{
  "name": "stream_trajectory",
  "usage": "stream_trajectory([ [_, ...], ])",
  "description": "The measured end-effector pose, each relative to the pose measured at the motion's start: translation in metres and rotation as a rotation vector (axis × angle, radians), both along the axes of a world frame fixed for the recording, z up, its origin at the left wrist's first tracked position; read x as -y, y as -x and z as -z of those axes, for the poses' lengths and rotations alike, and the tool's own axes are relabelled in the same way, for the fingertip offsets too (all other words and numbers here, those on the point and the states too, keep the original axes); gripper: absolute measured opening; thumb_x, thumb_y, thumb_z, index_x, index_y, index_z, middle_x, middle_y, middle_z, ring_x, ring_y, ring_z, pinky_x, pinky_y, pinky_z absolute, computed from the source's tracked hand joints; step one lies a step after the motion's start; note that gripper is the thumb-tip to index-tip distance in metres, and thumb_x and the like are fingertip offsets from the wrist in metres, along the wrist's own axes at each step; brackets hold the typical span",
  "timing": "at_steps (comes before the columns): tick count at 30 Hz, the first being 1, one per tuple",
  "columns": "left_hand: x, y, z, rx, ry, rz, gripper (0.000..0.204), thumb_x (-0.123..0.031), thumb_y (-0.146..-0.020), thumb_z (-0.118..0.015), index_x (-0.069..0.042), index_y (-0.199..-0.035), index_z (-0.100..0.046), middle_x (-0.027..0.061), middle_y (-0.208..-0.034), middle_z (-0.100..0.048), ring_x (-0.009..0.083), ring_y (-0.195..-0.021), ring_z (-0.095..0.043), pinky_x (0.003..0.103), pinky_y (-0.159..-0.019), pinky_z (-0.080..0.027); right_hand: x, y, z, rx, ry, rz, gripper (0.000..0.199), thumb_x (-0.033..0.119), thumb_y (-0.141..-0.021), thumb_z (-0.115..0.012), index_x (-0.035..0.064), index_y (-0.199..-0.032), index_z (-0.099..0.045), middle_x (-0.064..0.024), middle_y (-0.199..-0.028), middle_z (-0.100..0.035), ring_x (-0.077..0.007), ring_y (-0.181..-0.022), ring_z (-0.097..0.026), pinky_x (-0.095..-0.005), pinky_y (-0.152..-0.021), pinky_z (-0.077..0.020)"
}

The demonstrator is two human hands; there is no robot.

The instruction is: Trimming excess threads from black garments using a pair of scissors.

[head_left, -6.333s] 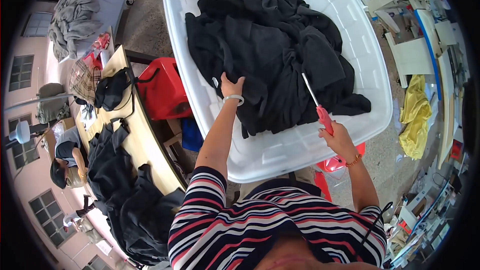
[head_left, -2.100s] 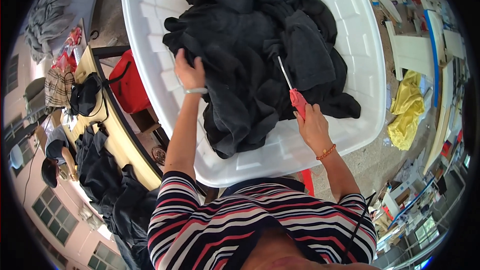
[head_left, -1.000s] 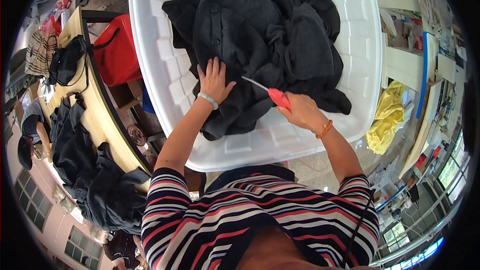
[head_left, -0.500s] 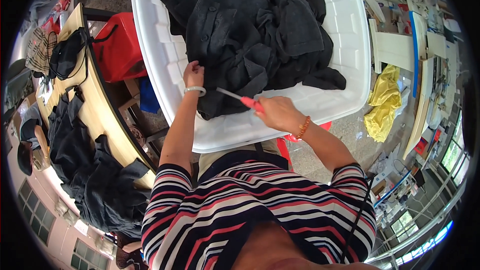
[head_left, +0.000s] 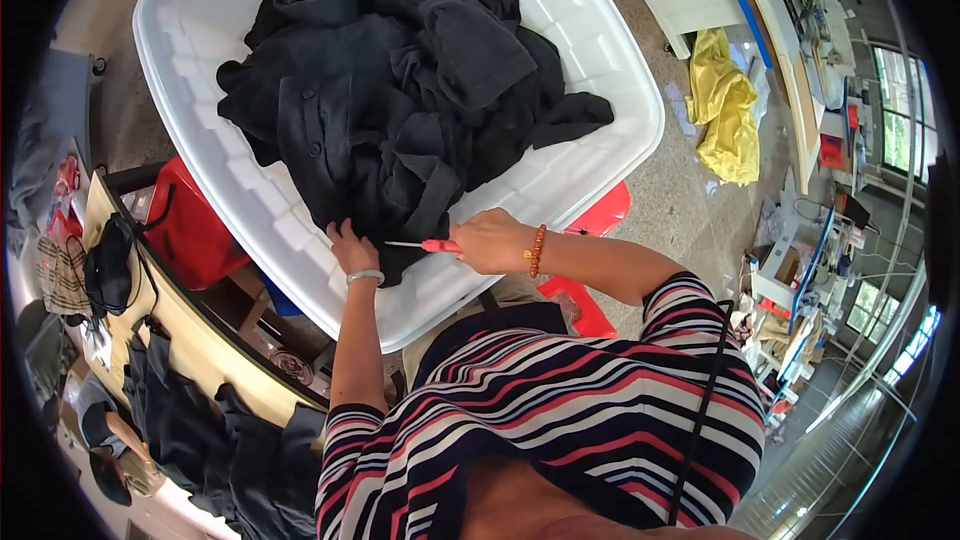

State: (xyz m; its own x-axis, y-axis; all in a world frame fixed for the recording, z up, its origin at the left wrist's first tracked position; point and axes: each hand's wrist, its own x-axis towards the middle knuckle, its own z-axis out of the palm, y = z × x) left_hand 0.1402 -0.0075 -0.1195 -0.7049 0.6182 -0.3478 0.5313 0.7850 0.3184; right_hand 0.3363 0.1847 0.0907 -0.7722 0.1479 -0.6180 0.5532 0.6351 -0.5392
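Observation:
A heap of black garments (head_left: 380, 90) with dark buttons fills much of a large white plastic tub (head_left: 610, 70) in front of me. My left hand (head_left: 353, 250), with a pale bangle at the wrist, rests on the near edge of the cloth, its fingers parted. My right hand (head_left: 490, 242), wearing a beaded bracelet, is closed around a red-handled tool with a thin metal shaft (head_left: 436, 246). That shaft points left across the fabric, its tip close to my left fingers. I cannot make out the tool's exact kind.
On the left, a wooden table (head_left: 235, 360) bears more black garments (head_left: 190, 430) and a small black bag (head_left: 112, 258). Red plastic (head_left: 190, 230) shows between table and tub. A red stool (head_left: 580, 310) stands beside my right side. Yellow cloth (head_left: 722, 110) lies on the floor. Another person bends at far left.
My view has turned, so the tub sits farther left and higher. My right hand has brought the tool closer to my left hand, whose fingers have spread on the cloth.

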Motion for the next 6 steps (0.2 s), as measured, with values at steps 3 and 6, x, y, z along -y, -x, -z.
stream_trajectory([
  [3,0.014,0.024,0.024,0.251,-0.233,-0.248,0.051,-0.007,-0.078,-0.071,-0.005,-0.126,-0.055,0.0201,-0.126,-0.050,0.0391,-0.112,-0.053,0.045,-0.098,-0.045,-0.004,-0.014,0.010,-0.013,-0.007,0.053,0.025,0.025,-0.086,-0.066,0.0000,-0.093,-0.064,-0.0182,-0.083,-0.070,-0.0375,-0.083,-0.068,-0.0467,-0.073,-0.0517],
  [6,0.003,0.016,0.009,0.126,-0.210,-0.236,0.057,-0.008,-0.080,-0.071,-0.006,-0.133,-0.050,0.0204,-0.130,-0.048,0.0391,-0.116,-0.053,0.044,-0.103,-0.042,-0.028,-0.026,-0.006,0.048,-0.067,0.261,0.031,0.026,-0.084,-0.067,0.0011,-0.102,-0.062,-0.0186,-0.083,-0.070,-0.0362,-0.082,-0.069,-0.0479,-0.075,-0.0520],
])
